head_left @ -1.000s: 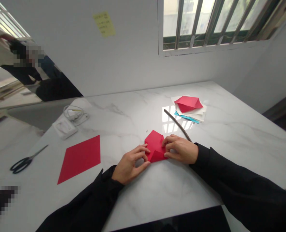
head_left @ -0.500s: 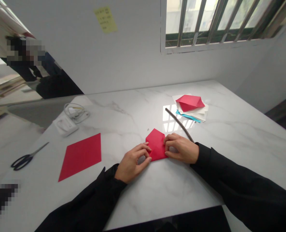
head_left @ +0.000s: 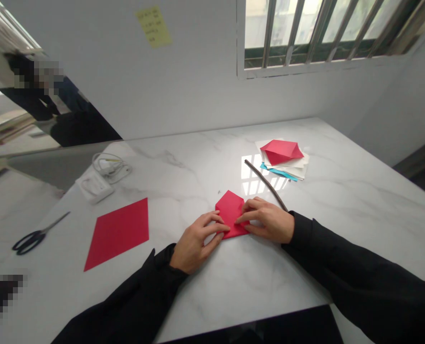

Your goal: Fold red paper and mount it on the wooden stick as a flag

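Observation:
A small red paper envelope (head_left: 230,210) with its pointed flap away from me lies on the marble-patterned table. My left hand (head_left: 201,241) grips its lower left corner, fingers bent over the front and thumb at the bottom edge. On the other side my right hand (head_left: 266,220) has hold of the right edge, with a finger reaching onto the front of the paper. The bottom edge is partly covered by fingers. To the left, a flat red paper sheet (head_left: 121,231) lies apart from both hands.
Black-handled scissors (head_left: 36,236) lie at the left, near a white box (head_left: 93,186) and a coiled cable (head_left: 108,162). A dark thin rod (head_left: 266,184) lies beyond my right hand. Behind it is a pile of envelopes (head_left: 282,152). A person (head_left: 36,91) shows at upper left.
My fingers have shifted inward over the envelope's lower part, the left ones reaching further right and a right finger further left. The envelope stays in place.

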Demonstrator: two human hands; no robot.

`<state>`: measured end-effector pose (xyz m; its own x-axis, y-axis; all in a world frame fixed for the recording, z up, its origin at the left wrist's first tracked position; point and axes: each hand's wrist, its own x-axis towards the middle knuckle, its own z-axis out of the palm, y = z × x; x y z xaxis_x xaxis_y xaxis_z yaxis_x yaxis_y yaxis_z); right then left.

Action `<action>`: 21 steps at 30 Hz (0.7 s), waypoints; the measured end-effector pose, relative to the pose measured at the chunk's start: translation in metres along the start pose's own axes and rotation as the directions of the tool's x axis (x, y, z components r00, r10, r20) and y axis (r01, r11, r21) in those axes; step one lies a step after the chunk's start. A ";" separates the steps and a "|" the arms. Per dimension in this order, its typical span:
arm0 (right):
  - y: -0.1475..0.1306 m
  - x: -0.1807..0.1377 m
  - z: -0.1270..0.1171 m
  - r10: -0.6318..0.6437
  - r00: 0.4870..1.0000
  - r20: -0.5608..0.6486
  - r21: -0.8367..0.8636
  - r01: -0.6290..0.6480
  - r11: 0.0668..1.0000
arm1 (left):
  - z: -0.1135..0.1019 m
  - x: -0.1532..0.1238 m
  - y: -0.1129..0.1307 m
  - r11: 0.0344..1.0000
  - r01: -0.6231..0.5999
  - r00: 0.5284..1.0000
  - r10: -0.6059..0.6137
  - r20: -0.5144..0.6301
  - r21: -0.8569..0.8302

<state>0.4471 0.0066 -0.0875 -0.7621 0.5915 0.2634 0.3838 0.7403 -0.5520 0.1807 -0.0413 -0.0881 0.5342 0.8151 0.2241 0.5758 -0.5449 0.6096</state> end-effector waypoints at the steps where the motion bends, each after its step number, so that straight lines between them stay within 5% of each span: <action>1: 0.000 0.000 0.000 -0.002 1.000 0.003 -0.002 0.002 1.000 | 0.000 0.000 0.000 1.000 -0.005 1.000 0.005 0.003 0.007; 21: 0.000 -0.001 0.000 -0.011 1.000 0.007 -0.009 0.011 1.000 | 0.002 -0.002 -0.004 1.000 0.001 1.000 -0.001 -0.005 0.016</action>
<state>0.4483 0.0057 -0.0877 -0.7698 0.5814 0.2636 0.3804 0.7494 -0.5419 0.1787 -0.0411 -0.0921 0.5303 0.8168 0.2275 0.5862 -0.5470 0.5976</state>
